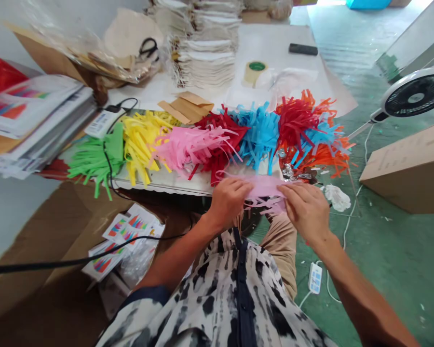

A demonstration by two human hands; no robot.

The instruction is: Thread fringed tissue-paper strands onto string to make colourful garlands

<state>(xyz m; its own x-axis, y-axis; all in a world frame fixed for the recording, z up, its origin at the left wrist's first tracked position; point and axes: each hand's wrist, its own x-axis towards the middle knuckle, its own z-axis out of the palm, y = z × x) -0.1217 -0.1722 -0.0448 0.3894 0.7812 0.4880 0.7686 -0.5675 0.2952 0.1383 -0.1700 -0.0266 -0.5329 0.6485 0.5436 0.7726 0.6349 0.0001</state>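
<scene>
Between my two hands a sheet of pink tissue paper [264, 187] is stretched at the table's front edge, its lower side cut into fringe strips. My left hand [230, 198] pinches its left end, and my right hand [307, 208] grips the right end. Just beyond lie fringed tissue tassels in a row: green [99, 156], yellow [140, 140], pink [191, 148], dark red [222, 161], blue [259, 135], another red one [296, 123] and orange [323, 156]. The blue and orange strips overlap at the right end.
Behind the tassels are stacked white bundles [206, 60], a tape roll [255, 72], black scissors [148, 47] and a dark phone-like object [303, 49]. Printed packets [32, 120] pile up at left. A fan [415, 96], cardboard box [408, 166] and power strip [315, 278] are at right. A black cable [83, 260] crosses lower left.
</scene>
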